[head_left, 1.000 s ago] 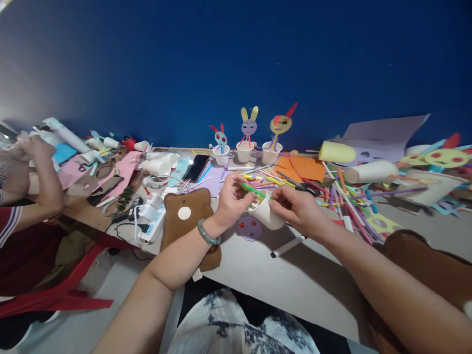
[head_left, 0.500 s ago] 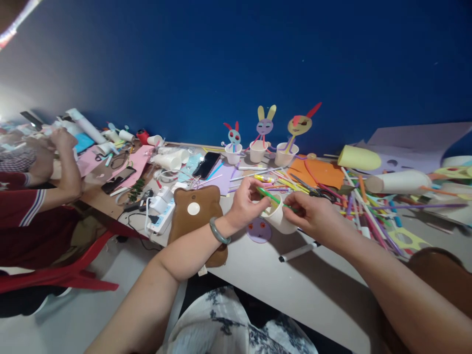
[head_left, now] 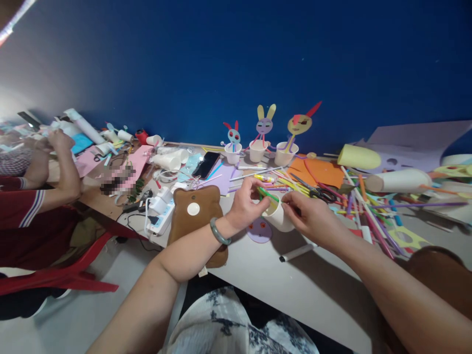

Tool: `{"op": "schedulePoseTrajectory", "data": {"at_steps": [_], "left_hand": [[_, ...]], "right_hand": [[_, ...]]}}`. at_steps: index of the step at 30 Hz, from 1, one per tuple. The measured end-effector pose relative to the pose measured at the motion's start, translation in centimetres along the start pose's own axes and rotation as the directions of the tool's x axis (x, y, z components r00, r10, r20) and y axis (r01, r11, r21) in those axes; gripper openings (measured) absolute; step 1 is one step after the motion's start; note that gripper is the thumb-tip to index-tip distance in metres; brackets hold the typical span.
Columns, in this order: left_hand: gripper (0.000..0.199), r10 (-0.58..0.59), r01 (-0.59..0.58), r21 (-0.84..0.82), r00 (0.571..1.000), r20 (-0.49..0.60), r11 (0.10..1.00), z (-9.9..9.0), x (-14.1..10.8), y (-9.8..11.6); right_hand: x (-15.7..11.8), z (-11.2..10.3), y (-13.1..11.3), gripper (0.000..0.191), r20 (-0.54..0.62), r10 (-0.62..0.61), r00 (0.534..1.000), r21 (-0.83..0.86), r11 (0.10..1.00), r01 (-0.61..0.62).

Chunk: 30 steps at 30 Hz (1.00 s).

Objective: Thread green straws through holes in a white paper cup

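A white paper cup (head_left: 282, 220) is tilted between my two hands just above the table. My left hand (head_left: 248, 204), with a grey-green bangle at its wrist, pinches a green pipe cleaner (head_left: 268, 193) that crosses the cup's mouth. On the cup's right side, my right hand (head_left: 304, 211) is closed at the rim; its fingertips partly hide what they grip. Under the cup lies a round purple paper face (head_left: 259, 231) with orange eyes. A white marker (head_left: 298, 252) with a black tip rests in front of the cup.
Three cups with paper-headed figures (head_left: 257, 151) stand along the blue wall. Black scissors (head_left: 322, 194) and many coloured pipe cleaners (head_left: 368, 216) spread rightward. A brown pouch (head_left: 195, 216) and a power strip (head_left: 162, 216) lie left. Another person's arm (head_left: 64, 172) is at far left.
My right hand has shifted slightly on the cup's rim, and the green piece seen at its fingers before is hidden now. My left hand keeps its pinch almost unmoved.
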State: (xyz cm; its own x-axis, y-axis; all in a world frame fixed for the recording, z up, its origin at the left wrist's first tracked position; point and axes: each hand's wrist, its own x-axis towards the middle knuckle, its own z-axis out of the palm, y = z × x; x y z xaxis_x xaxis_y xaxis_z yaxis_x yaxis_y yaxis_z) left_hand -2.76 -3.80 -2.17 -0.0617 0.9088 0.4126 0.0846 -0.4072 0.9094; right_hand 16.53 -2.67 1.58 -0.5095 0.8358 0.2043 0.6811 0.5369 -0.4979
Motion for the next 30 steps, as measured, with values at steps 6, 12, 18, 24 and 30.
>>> {"op": "schedulePoseTrajectory", "data": {"at_steps": [6,12,18,24,30], "left_hand": [[0.033,-0.001,-0.003,0.1,0.999,0.038,0.995,-0.1,0.0,0.5],[0.034,0.016,-0.018,0.039,0.999,0.036,0.999,-0.2,0.2,0.0],[0.054,-0.04,0.052,-0.138,0.995,0.088,0.989,-0.8,0.7,1.1],[0.046,-0.053,0.066,-0.162,0.995,0.087,0.985,-1.8,1.8,1.6],[0.043,-0.073,0.085,-0.138,0.993,0.091,0.987,-2.4,2.3,2.1]], "right_hand": [[0.1,-0.2,0.1,0.018,0.059,-0.003,0.998,-0.07,0.997,0.007],[0.2,-0.2,-0.1,0.02,0.045,0.002,0.999,-0.006,1.0,-0.001],[0.5,-0.2,0.2,0.016,-0.028,-0.017,0.999,0.092,0.996,0.019],[0.6,-0.6,0.5,0.015,-0.116,-0.03,0.993,0.149,0.988,0.047],[0.8,-0.6,1.1,0.01,-0.168,-0.026,0.985,0.195,0.979,0.059]]}}
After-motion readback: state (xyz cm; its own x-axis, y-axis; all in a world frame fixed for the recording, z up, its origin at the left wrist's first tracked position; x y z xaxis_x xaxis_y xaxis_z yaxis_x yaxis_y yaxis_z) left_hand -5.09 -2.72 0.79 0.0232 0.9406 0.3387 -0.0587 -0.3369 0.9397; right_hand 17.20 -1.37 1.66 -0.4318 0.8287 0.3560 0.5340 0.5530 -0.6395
